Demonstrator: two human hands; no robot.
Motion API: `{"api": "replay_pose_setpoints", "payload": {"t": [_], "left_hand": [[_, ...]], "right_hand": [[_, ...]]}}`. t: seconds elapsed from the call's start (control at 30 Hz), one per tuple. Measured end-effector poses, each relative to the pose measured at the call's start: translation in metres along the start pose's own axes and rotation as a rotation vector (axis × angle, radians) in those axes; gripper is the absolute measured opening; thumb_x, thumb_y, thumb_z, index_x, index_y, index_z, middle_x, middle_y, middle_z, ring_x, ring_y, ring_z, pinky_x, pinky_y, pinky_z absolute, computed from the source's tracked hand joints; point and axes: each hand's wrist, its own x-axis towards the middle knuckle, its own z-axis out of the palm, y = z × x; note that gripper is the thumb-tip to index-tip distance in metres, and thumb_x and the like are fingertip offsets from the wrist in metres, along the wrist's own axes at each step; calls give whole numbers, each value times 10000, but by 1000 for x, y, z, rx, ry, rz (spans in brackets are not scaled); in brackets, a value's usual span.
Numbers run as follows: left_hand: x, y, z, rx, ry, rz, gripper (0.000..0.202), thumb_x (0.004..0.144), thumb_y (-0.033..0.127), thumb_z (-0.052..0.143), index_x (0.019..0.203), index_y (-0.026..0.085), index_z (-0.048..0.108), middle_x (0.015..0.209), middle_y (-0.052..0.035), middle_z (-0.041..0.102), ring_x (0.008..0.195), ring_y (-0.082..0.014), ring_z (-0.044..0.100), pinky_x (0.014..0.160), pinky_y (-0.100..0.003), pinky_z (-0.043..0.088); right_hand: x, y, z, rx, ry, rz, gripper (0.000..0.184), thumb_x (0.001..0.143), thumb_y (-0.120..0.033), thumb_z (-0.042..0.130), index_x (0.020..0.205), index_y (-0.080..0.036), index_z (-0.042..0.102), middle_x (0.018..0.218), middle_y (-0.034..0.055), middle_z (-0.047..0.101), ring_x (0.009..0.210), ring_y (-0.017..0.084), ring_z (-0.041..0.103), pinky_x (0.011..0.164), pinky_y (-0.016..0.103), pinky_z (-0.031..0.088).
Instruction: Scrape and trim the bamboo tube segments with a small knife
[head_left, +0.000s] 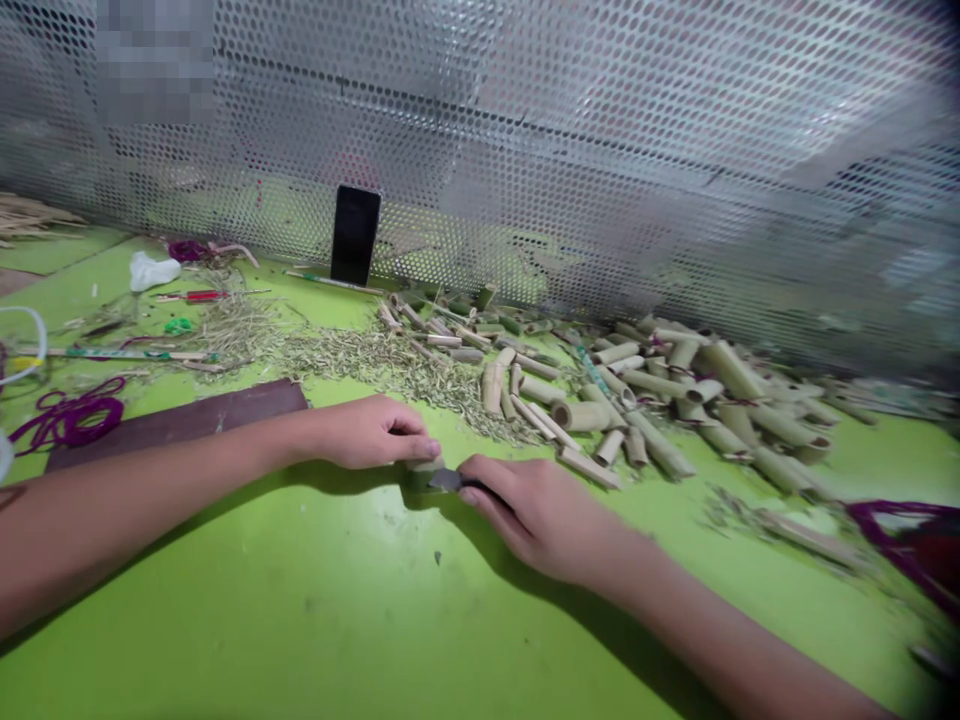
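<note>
My right hand [536,505] is closed around the dark handle of a small knife [444,481], whose short grey blade points left. Opposite it, my left hand [375,433] is closed, its thumb and fingers pinching a small pale piece of bamboo [424,465]. The blade lies right beside this piece; whether they touch I cannot tell. Both hands are low over the green table [300,620]. Fingers hide most of the knife handle and part of the bamboo piece.
Cut bamboo tubes [585,415] lie heaped behind my right hand. Shavings [420,375] spread behind my left. A phone [355,235] leans on the perforated metal screen [480,130]. Purple cord [79,420], a brown board [187,420] and a red-handled tool [204,296] lie leftward.
</note>
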Motion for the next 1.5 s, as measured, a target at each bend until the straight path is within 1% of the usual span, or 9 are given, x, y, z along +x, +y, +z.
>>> {"api": "replay_pose_setpoints", "payload": {"t": [0.13, 0.3, 0.47, 0.63, 0.8, 0.93, 1.07, 1.2, 1.5], "left_hand": [[0, 0, -5, 2, -79, 61, 468, 984, 571, 535, 725, 183, 575, 765, -22, 525, 703, -168, 478, 655, -304, 364], [1, 1, -4, 37, -54, 46, 520, 991, 600, 511, 677, 186, 502, 733, -10, 487, 659, -154, 448, 624, -298, 339], [3, 0, -4, 27, -44, 48, 546, 974, 654, 527, 700, 182, 562, 756, -25, 559, 687, -169, 491, 645, -307, 366], [1, 3, -9, 23, -90, 78, 526, 992, 634, 524, 726, 186, 599, 789, -35, 583, 729, -181, 517, 689, -318, 394], [-2, 0, -15, 15, -111, 76, 447, 1000, 562, 555, 782, 184, 652, 858, -51, 616, 759, -185, 539, 719, -322, 410], [-2, -2, -16, -5, -123, 88, 430, 1002, 547, 553, 812, 180, 668, 872, -55, 618, 784, -191, 548, 734, -324, 413], [-1, -1, -15, 5, -120, 78, 427, 995, 536, 555, 775, 179, 634, 865, -47, 605, 778, -189, 545, 722, -324, 402], [2, -2, -14, 12, -136, 78, 423, 1001, 535, 524, 790, 180, 616, 838, -40, 589, 760, -186, 533, 717, -325, 396], [4, -8, -12, 23, -120, 82, 435, 997, 545, 523, 772, 179, 593, 839, -37, 590, 774, -184, 541, 724, -322, 401]], "right_hand": [[-2, 1, 1, -24, 21, -9, 315, 1097, -297, 357, 1010, -178, 635, 706, 26, 667, 558, 155, 575, 550, 266, 344], [0, -1, 2, -76, 59, -23, 294, 1104, -286, 368, 1005, -189, 627, 709, 24, 679, 551, 161, 595, 537, 272, 325], [6, -3, 6, -126, 91, -38, 282, 1104, -295, 385, 991, -195, 624, 702, 24, 684, 554, 162, 601, 529, 274, 290], [8, -3, 5, -142, 61, -35, 300, 1109, -298, 381, 960, -190, 618, 662, 12, 651, 530, 154, 564, 529, 271, 278], [-2, -4, 5, -123, 15, -106, 335, 1118, -305, 387, 905, -193, 620, 691, 7, 674, 524, 133, 560, 534, 257, 320], [-7, -3, 3, -137, 99, -172, 330, 1115, -275, 362, 942, -183, 628, 692, 11, 667, 540, 136, 573, 545, 261, 348], [0, -3, 3, -179, 226, -145, 351, 1108, -242, 310, 973, -160, 623, 678, 27, 643, 526, 139, 544, 517, 266, 324], [8, -6, 8, -244, 257, -110, 362, 1111, -238, 321, 922, -171, 623, 673, 27, 645, 520, 134, 541, 500, 263, 281], [8, -13, 9, -288, 291, -114, 347, 1127, -245, 358, 962, -174, 655, 706, 25, 693, 567, 144, 613, 549, 269, 345]]}}
